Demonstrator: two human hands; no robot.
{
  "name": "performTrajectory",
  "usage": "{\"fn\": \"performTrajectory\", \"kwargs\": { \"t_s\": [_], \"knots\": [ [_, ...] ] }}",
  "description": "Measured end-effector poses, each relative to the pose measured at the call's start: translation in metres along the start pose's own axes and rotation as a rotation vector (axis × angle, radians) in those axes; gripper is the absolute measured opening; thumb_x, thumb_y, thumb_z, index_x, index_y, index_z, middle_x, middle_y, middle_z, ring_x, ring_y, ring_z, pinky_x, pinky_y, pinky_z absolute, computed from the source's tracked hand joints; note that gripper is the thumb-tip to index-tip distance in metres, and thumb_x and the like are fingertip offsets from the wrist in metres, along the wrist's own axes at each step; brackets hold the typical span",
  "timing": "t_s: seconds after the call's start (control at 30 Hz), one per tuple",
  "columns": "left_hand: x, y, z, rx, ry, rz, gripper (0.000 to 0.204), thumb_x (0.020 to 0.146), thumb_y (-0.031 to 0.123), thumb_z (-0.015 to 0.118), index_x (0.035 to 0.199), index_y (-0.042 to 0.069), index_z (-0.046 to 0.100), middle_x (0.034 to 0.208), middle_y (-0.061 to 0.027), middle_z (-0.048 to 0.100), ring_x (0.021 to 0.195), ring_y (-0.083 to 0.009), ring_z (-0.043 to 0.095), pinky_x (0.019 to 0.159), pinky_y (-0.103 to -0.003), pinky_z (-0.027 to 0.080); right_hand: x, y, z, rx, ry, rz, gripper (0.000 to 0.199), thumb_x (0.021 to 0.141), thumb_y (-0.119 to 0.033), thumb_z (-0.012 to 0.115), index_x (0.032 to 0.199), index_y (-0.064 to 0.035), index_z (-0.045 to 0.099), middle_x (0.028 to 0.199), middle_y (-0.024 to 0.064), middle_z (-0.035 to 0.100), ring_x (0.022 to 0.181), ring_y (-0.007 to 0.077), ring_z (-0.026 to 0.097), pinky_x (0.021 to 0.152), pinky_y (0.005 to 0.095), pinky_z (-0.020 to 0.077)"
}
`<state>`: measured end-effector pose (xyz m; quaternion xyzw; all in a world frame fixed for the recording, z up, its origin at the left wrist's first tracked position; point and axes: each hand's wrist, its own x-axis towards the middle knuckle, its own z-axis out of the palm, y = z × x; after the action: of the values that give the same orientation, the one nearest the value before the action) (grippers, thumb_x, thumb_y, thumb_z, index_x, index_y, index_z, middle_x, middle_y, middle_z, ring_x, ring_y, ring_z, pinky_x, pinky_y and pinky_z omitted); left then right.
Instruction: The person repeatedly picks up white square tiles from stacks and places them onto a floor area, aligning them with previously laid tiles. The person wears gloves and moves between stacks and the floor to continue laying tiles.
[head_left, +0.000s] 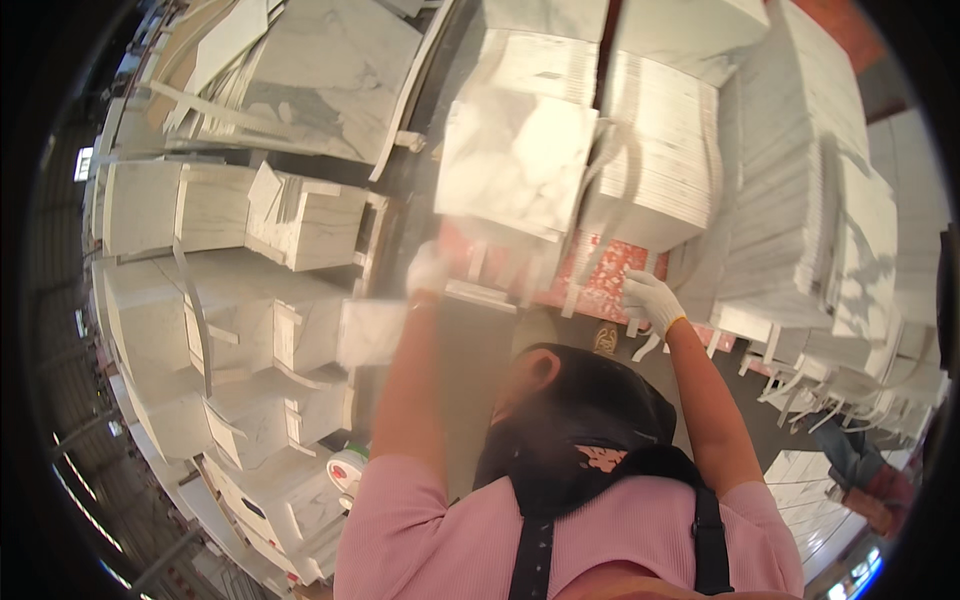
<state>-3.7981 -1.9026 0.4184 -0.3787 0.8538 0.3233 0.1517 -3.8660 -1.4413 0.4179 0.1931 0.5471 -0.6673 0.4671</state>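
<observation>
My left hand, in a white glove, is smeared by motion beside the near left corner of a stack of white marble-look slabs. Whether it grips anything cannot be made out. My right hand, gloved in white with a yellow cuff edge, hovers near a red and white patterned surface. Its fingers look loosely bent and apart, with nothing visible in them. Just beyond it stands a second slab stack with pale straps. Below my left hand, a pale slab edge shows, partly blurred.
Taller slab stacks line the right side. To the left are more strapped slab bundles and a large slab pile. A round red, white and green object sits low on the left. Another person is partly visible at the lower right.
</observation>
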Motion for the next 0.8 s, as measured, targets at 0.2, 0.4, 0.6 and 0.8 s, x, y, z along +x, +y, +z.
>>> {"fn": "performTrajectory", "kwargs": {
  "t_s": [0.2,0.4,0.6,0.8],
  "knots": [
    [0.092,0.052,0.0,0.032,0.048,0.099,0.066,0.088,0.043,0.06,0.139,0.003,0.056,0.137,-0.0276,0.058,0.127,-0.0404,0.056,0.107,-0.045,0.044,0.097,-0.03,0.059,-0.176,0.184,-0.007,0.019,0.1,-0.017,0.056,0.114,-0.0115,0.067,0.087,0.0018,0.063,0.095,0.0188,0.061,0.082,0.0328,0.0511],
    [0.141,0.063,0.015,0.075,0.024,0.138,0.063,0.088,0.039,0.057,0.141,0.005,0.054,0.136,-0.0279,0.058,0.126,-0.0419,0.056,0.107,-0.047,0.044,0.151,-0.038,0.09,-0.045,0.229,0.036,0.024,0.095,-0.029,0.064,0.112,-0.0118,0.068,0.088,0.0008,0.062,0.077,0.0133,0.06,0.065,0.0297,0.0497],
    [0.174,0.065,0.012,0.19,-0.058,0.109,0.05,0.093,0.045,0.055,0.128,0.011,0.064,0.124,-0.0217,0.066,0.117,-0.0405,0.061,0.101,-0.049,0.048,0.174,-0.039,0.106,-0.073,0.271,0.011,0.025,0.094,-0.031,0.065,0.106,-0.0089,0.068,0.081,-0.0017,0.06,0.065,0.0108,0.055,0.055,0.0277,0.0441],
    [0.201,0.054,0.009,0.064,-0.108,0.013,0.066,0.092,0.057,0.053,0.125,0.001,0.067,0.12,-0.0214,0.07,0.116,-0.0337,0.064,0.099,-0.04,0.047,0.174,-0.049,0.108,0.033,0.323,0.034,0.039,0.096,-0.042,0.062,0.104,-0.0035,0.068,0.082,-0.0001,0.062,0.065,0.0121,0.056,0.056,0.0273,0.0452]
  ]
}}
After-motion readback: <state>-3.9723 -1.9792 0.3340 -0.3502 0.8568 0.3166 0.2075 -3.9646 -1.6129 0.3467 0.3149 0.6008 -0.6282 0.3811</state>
